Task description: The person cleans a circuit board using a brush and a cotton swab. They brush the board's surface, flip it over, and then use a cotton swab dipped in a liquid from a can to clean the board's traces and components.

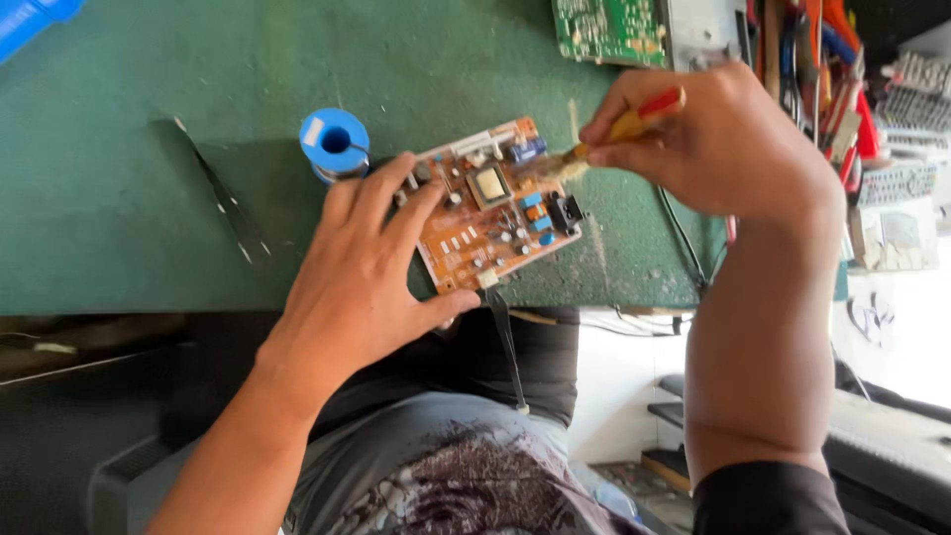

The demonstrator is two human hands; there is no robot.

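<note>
Seen from above, at a green work mat [119, 198]: all places here given from the orange circuit board [492, 213] near the mat's front edge. Far left of the board, at the mat's top corner, a scrap of blue plastic [35, 18]. Left of the board, well apart, slim metal tweezers [220, 190] lying slantwise. Just left of the board, close to its upper corner, a blue spool of solder wire [335, 144] standing on end. On the board's left half, the left hand [362, 272], fingers spread wide and pressed flat, pinning the board to the mat. Board itself: probably light and stiff, studded with small upright parts that look fragile; best gripped by the bare edges or pressed on flat areas, as now, not by the components. Below the board, a thin black cable [505, 347] trailing off the mat's edge toward the lap. Right of the board, the right hand [708, 139], closed around a small brush with a red and yellow handle [634, 121], its bristles touching the board's upper right corner. Above the board, a green circuit board [609, 30] beside a metal casing. Far right, a crowded rack of tools [827, 69], close behind the brush hand.
</note>
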